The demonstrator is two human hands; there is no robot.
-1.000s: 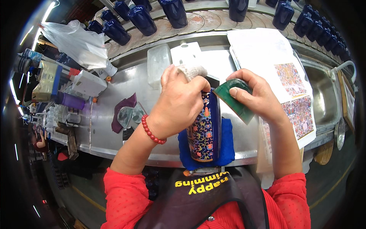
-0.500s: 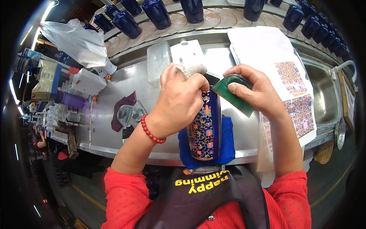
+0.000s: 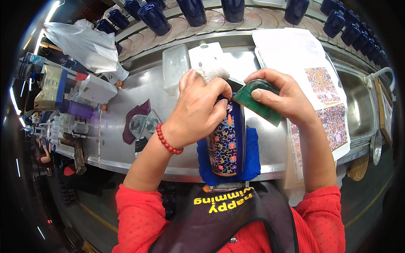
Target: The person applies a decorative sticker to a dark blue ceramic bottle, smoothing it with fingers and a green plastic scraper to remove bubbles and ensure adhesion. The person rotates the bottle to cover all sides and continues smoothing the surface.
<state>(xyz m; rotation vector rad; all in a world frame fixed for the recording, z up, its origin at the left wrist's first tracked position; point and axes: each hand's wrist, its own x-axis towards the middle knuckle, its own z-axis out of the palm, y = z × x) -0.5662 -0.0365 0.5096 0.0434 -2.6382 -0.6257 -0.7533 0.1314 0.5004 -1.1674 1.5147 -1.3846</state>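
A dark blue bottle (image 3: 241,139) with a colourful floral decal (image 3: 224,147) on its side lies on a folded blue towel (image 3: 253,158), top end away from me. My left hand (image 3: 198,107), with a red bead bracelet on the wrist, is closed at that top end, thumb and index finger bent together near the decal's upper edge. What they pinch is hidden. White knitted cloth (image 3: 216,74) shows just beyond its fingers. In my right hand (image 3: 287,95) is a flat green scraper (image 3: 261,101), gripped between thumb and fingers, one corner close to the bottle's top.
Printed floral sheets (image 3: 322,86) lie at right, before a metal sink (image 3: 358,105). Behind the steel table (image 3: 181,156), blue bottles (image 3: 234,10) stand on a conveyor (image 3: 211,31). A clear plastic box (image 3: 176,69) sits beyond my left hand; purple cloth (image 3: 133,122) lies left of it.
On the conveyor, the blue bottles have moved to the right. Both hands keep nearly the same place, with only a slight shift of the left fingers and the scraper.
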